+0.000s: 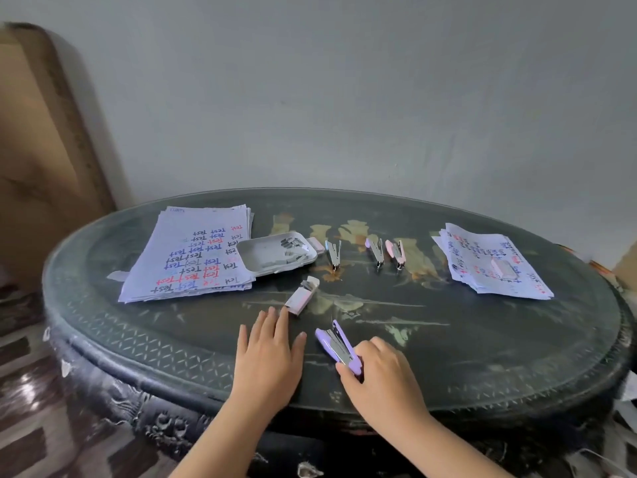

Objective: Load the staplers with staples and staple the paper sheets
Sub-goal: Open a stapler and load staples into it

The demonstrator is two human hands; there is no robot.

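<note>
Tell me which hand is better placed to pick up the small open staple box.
Left, probably. The left hand lies open and free, fingertips beside the small staple box. The right hand grips the purple stapler, farther from it.

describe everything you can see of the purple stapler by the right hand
The purple stapler lies on the near part of the dark table, hinged open: a lilac, plastic-looking shell with a silvery metal channel showing inside. Its front points away and left, its rear toward the person. The right hand grips the rear end; the left hand lies flat beside it, not touching.
</note>
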